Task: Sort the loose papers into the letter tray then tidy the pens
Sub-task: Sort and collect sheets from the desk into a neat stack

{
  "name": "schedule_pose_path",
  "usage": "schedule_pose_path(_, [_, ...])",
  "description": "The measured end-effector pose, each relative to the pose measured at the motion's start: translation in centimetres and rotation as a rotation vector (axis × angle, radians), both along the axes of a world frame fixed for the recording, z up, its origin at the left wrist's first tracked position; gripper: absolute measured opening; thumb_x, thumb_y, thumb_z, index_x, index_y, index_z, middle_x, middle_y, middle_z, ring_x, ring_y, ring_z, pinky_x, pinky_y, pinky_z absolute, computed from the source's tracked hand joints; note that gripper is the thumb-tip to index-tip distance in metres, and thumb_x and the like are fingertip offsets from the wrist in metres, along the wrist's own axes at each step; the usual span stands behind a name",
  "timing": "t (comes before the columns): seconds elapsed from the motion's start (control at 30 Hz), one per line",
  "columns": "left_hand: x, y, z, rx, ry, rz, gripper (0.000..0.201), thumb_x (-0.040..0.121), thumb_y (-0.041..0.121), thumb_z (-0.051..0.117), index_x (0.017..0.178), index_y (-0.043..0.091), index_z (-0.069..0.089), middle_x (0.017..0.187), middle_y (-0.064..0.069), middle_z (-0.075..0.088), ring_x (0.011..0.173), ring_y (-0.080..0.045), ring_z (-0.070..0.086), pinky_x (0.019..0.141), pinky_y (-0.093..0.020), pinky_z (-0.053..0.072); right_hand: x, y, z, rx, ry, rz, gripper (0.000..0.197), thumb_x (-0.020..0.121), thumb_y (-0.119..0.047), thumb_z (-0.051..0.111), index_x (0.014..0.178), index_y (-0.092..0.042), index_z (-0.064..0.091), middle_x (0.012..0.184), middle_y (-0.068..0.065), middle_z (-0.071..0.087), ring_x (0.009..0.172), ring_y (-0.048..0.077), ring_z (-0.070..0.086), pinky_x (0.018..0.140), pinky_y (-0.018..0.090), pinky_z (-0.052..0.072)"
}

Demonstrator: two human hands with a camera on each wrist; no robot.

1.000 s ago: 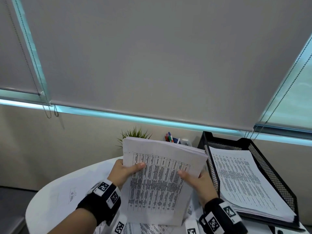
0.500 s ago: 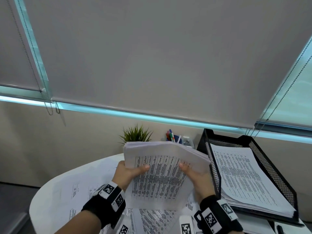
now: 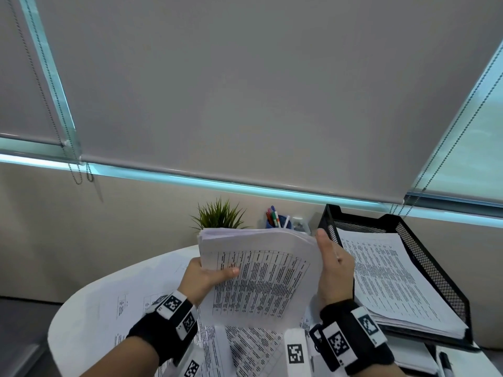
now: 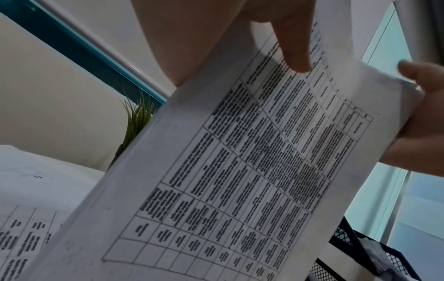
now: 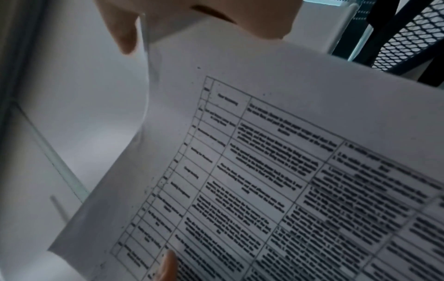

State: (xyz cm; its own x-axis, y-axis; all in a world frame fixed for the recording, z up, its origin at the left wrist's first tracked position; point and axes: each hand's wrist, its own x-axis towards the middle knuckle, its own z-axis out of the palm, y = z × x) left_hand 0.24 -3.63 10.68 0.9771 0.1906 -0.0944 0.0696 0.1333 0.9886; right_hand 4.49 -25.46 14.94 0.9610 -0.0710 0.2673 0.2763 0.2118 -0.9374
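Note:
Both hands hold a stack of printed papers [image 3: 261, 276] upright over the white round table [image 3: 89, 303]. My left hand [image 3: 209, 276] grips its left edge, thumb across the front sheet. At the stack's right edge my right hand [image 3: 333, 268] holds on, thumb pointing up. The same table-printed sheet [image 4: 240, 171] fills the left wrist view and the sheet [image 5: 288, 171] fills the right wrist view. More loose sheets [image 3: 245, 349] lie on the table under the stack. A black mesh letter tray [image 3: 435, 268] at the right holds a pile of papers. Pens [image 3: 273, 216] stand in a blue cup behind the stack.
A small green plant [image 3: 219, 216] stands at the table's back edge beside the pen cup. A black pen [image 3: 446, 363] lies at the lower right, near the tray. Grey roller blinds and a beige wall close off the space behind the table.
The stack has tipped more upright and its top bends toward me. My right hand slid from the front of the sheets up to the right edge. More table papers come into sight.

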Motion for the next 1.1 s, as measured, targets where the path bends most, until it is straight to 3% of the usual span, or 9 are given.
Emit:
schedule_pose_path(0.17, [0.3, 0.3, -0.1, 0.014, 0.027, -0.033, 0.058, 0.043, 0.028, 0.087, 0.094, 0.007, 0.069, 0.090, -0.010, 0.074, 0.086, -0.027, 0.071, 0.080, -0.046, 0.056, -0.1, 0.0, 0.2, 0.023, 0.006, -0.045, 0.025, 0.073, -0.042, 0.068, 0.063, -0.020, 0.070, 0.056, -0.001, 0.060, 0.062, 0.024, 0.053, 0.062, 0.040, 0.039])
schedule_pose_path(0.27, [0.8, 0.3, -0.1, 0.019, 0.044, -0.033, 0.033, 0.064, 0.014, 0.083, 0.093, 0.008, 0.070, 0.089, -0.010, 0.075, 0.085, -0.026, 0.071, 0.082, -0.048, 0.055, -0.1, -0.1, 0.6, -0.048, -0.083, -0.095, 0.027, 0.089, -0.021, 0.060, 0.064, -0.023, 0.072, 0.058, -0.005, 0.062, 0.057, 0.015, 0.055, 0.058, 0.030, 0.041])
schedule_pose_path(0.33, [1.1, 0.3, -0.2, 0.025, 0.053, -0.023, 0.028, 0.069, 0.013, 0.080, 0.094, 0.009, 0.070, 0.090, -0.009, 0.074, 0.088, -0.027, 0.070, 0.083, -0.049, 0.054, 0.0, -0.3, 0.6, -0.067, -0.107, -0.080, 0.020, 0.080, -0.038, 0.068, 0.069, -0.023, 0.072, 0.065, -0.005, 0.066, 0.063, 0.015, 0.059, 0.060, 0.031, 0.045])
schedule_pose_path(0.43, [1.5, 0.5, -0.6, 0.048, 0.058, -0.016, 0.030, 0.069, 0.015, 0.079, 0.097, 0.009, 0.069, 0.092, -0.009, 0.074, 0.090, -0.027, 0.070, 0.084, -0.048, 0.054, -0.1, -1.0, -0.3, -0.180, -0.102, -0.017, 0.048, 0.054, -0.061, 0.076, 0.083, -0.023, 0.072, 0.084, -0.002, 0.072, 0.081, 0.018, 0.066, 0.070, 0.031, 0.054])
schedule_pose_path(0.63, [1.7, 0.8, -2.1, 0.067, 0.084, -0.046, 0.035, 0.065, 0.012, 0.081, 0.098, 0.008, 0.069, 0.092, -0.009, 0.074, 0.088, -0.024, 0.071, 0.080, -0.042, 0.056, -0.5, -1.6, -6.0, -0.238, 0.224, 0.110, 0.079, 0.030, -0.054, 0.089, 0.093, -0.011, 0.069, 0.086, 0.002, 0.076, 0.075, 0.011, 0.072, 0.060, 0.019, 0.053])
schedule_pose_path(0.73, [1.7, 0.6, -2.8, 0.047, 0.085, -0.037, 0.035, 0.067, 0.008, 0.080, 0.099, 0.006, 0.069, 0.093, -0.011, 0.074, 0.088, -0.024, 0.071, 0.082, -0.043, 0.056, -0.5, -1.3, -7.7, -0.253, 0.302, 0.121, 0.048, 0.053, -0.026, 0.091, 0.093, -0.015, 0.067, 0.088, 0.001, 0.076, 0.087, 0.019, 0.071, 0.080, 0.033, 0.056])
schedule_pose_path(0.83, [1.7, 0.5, -2.8, 0.013, 0.080, -0.035, 0.031, 0.068, 0.006, 0.079, 0.098, 0.004, 0.069, 0.093, -0.013, 0.074, 0.087, -0.027, 0.071, 0.081, -0.043, 0.056, -0.4, -1.7, -8.6, -0.277, 0.362, 0.155, 0.030, 0.069, 0.000, 0.079, 0.092, -0.015, 0.067, 0.088, 0.002, 0.075, 0.089, 0.019, 0.069, 0.084, 0.036, 0.054])
schedule_pose_path(0.97, [1.8, 0.6, -3.7, -0.006, 0.073, -0.017, 0.035, 0.067, 0.007, 0.080, 0.100, 0.004, 0.068, 0.095, -0.011, 0.073, 0.090, -0.024, 0.070, 0.083, -0.039, 0.055, -1.0, -1.9, -10.2, -0.271, 0.462, 0.227, 0.067, 0.054, -0.018, 0.089, 0.114, -0.013, 0.059, 0.103, 0.002, 0.073, 0.096, 0.014, 0.069, 0.086, 0.029, 0.055])
schedule_pose_path(1.1, [1.1, 0.4, -4.9, 0.028, 0.085, -0.044, 0.030, 0.064, 0.011, 0.081, 0.091, 0.014, 0.066, 0.082, 0.001, 0.072, 0.078, -0.008, 0.067, 0.068, -0.021, 0.053, -1.8, -1.2, -10.9, -0.217, 0.515, 0.186, 0.064, 0.043, -0.041, 0.092, 0.097, -0.023, 0.064, 0.094, -0.004, 0.075, 0.102, 0.018, 0.064, 0.098, 0.038, 0.044])
